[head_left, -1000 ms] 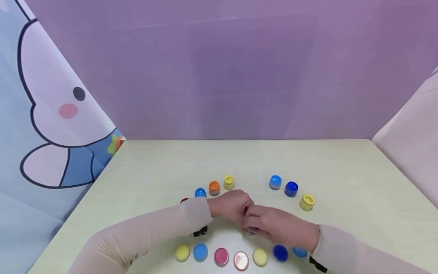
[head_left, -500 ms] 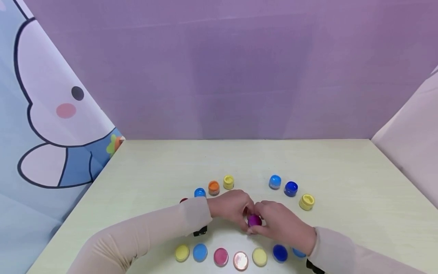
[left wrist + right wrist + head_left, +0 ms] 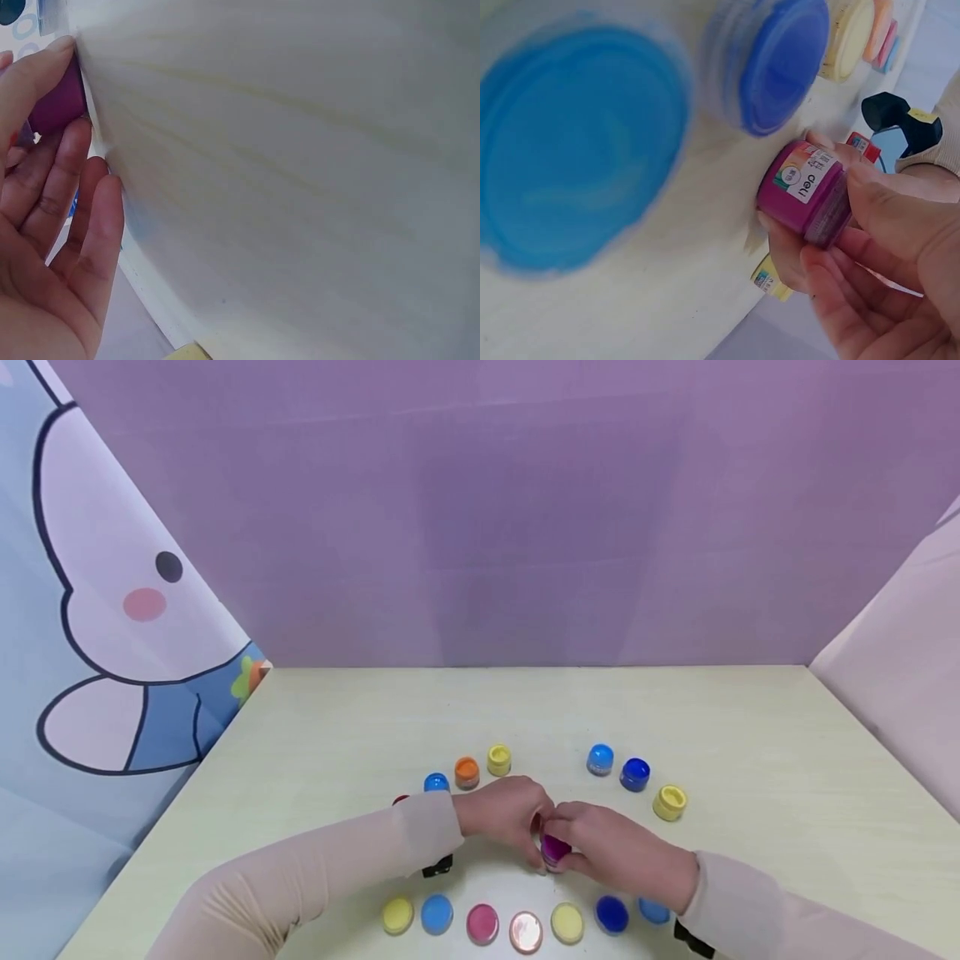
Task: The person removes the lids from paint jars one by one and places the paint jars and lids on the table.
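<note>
A small purple paint jar [image 3: 557, 849] with a "deli" label is between my two hands at the table's middle. My left hand [image 3: 508, 817] holds it from the left, its thumb and fingers around the sides, as the purple jar [image 3: 64, 101] in the left wrist view also shows. From the right, my right hand [image 3: 618, 852] pinches it near the top. In the right wrist view the jar [image 3: 802, 191] has a clearer end towards the right hand [image 3: 922, 255], with thumb and fingertips against it. Fingers partly hide the jar in every view.
Behind the hands stand a light blue jar [image 3: 437, 782], an orange jar [image 3: 467, 772], several yellow and blue jars, and a red one mostly behind the left sleeve. Nearer me runs a row including a pink jar [image 3: 482, 924] and a dark blue jar [image 3: 612, 914].
The right hand's fingers covered the jar at first, then spread apart and showed its purple top. Now they have come together on it again. The left hand stays in place.
</note>
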A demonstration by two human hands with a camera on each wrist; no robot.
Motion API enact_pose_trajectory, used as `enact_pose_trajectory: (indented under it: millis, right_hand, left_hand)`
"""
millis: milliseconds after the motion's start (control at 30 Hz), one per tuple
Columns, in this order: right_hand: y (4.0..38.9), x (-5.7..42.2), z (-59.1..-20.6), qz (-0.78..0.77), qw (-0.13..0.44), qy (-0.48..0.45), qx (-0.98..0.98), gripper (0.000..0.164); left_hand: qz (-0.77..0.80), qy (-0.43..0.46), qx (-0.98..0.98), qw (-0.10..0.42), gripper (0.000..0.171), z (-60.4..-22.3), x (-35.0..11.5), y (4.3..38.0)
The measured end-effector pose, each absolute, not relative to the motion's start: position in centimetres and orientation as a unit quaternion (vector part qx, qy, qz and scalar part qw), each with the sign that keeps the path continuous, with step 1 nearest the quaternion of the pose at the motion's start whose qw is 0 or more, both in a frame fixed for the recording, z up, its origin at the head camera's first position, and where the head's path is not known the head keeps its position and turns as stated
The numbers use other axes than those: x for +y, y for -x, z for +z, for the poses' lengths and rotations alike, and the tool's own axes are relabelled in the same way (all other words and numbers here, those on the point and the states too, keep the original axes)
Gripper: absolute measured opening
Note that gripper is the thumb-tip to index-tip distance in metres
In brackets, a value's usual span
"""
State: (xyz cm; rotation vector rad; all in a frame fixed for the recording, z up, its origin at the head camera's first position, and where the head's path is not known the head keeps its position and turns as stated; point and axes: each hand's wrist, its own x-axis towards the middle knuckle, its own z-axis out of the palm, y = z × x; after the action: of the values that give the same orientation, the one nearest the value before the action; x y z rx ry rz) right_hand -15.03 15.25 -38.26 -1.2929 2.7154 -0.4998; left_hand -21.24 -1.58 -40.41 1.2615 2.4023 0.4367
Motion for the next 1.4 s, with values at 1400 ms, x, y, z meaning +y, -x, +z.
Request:
enact_pose_trajectory:
  millis: [1400]
  right_hand:
    - [14.75, 15.66, -38.33, -0.171, 0.047, 0.399, 0.9, 0.02]
  left_hand:
    - [0.176, -0.437, 0.855, 0.216, 0.031, -40.25, -1.53, 21.19]
